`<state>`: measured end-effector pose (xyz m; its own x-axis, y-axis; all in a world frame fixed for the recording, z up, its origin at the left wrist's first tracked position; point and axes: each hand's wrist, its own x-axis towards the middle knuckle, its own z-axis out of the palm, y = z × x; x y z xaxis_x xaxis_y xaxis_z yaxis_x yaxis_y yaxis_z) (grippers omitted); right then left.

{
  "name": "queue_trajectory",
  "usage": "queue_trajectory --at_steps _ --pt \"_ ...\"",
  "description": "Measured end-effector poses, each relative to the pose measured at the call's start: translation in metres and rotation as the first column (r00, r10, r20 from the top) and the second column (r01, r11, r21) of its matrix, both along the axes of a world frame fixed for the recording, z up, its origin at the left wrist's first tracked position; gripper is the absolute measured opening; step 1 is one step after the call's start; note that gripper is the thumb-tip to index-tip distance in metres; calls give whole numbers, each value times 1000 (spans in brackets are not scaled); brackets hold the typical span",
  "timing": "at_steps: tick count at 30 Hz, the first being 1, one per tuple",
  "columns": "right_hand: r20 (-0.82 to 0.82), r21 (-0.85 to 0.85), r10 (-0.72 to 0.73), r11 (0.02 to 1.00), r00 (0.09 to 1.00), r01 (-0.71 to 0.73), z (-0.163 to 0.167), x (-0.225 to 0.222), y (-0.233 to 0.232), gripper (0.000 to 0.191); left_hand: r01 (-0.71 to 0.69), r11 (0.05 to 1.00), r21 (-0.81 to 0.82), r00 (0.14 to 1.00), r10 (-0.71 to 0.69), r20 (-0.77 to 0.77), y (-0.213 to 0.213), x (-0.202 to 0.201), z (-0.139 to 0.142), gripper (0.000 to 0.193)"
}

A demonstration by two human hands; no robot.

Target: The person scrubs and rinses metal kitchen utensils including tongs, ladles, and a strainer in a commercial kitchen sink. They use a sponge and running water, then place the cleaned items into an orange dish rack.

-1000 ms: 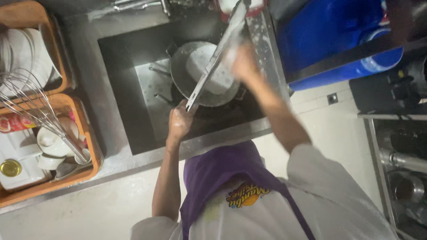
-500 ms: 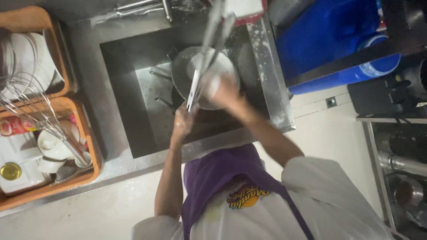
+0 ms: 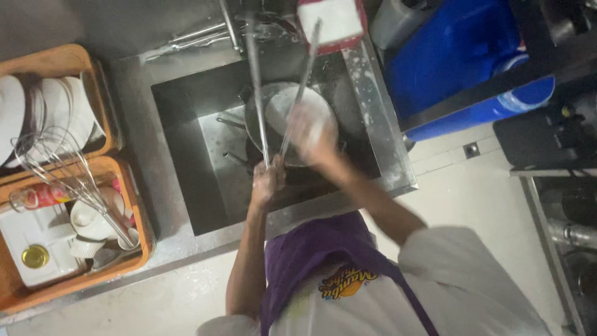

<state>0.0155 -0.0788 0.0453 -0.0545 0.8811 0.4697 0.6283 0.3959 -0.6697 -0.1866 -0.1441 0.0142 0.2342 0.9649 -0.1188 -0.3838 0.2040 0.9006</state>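
While my left hand [image 3: 268, 180] is closed in a fist around the joined end of the long metal tongs [image 3: 283, 99], just below the middle of the frame, the two thin arms run from it up the picture and spread apart: one almost straight up towards the top edge, the other leaning up and to the right, so the long axis is close to vertical and the open end points to the top of the frame. My right hand [image 3: 313, 134] sits just right of the tongs, blurred and soapy; I cannot tell whether its fingers are spread or curled, though it lies against the right arm of the tongs. Both hands are over the round grey metal pan [image 3: 258, 121], which lies in the stainless steel sink basin [image 3: 186, 162]. The basin walls close in on the left and right, with most free room to the left of the pan. A white rectangular block with a red edge [image 3: 329, 22] sits at top centre. Orange plastic crates [image 3: 127, 255] with white dishes and a wire whisk [image 3: 68, 177] fill the left edge.
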Motion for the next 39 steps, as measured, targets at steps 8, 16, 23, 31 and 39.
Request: queue_trajectory --at_steps 8,16,23,31,39 --pt "-606 5 -309 920 733 391 11 21 83 55 106 947 -303 980 -152 -132 -2 23 -24 41" --pt "-931 -248 -289 949 -223 -196 3 15 78 47 349 772 -531 937 -294 188 -11 19 -45 55" --pt "-915 -392 -399 914 -57 -106 5 24 104 69 453 806 -381 880 -473 45 -12 18 -50 65" --pt "-885 -362 -461 773 -70 -520 16 -22 58 63 749 538 -387 648 -472 598 2 29 -36 78" --pt "-952 -83 -52 992 300 -91 46 -12 101 43 -109 793 600 992 125 16 16 62 -27 48"
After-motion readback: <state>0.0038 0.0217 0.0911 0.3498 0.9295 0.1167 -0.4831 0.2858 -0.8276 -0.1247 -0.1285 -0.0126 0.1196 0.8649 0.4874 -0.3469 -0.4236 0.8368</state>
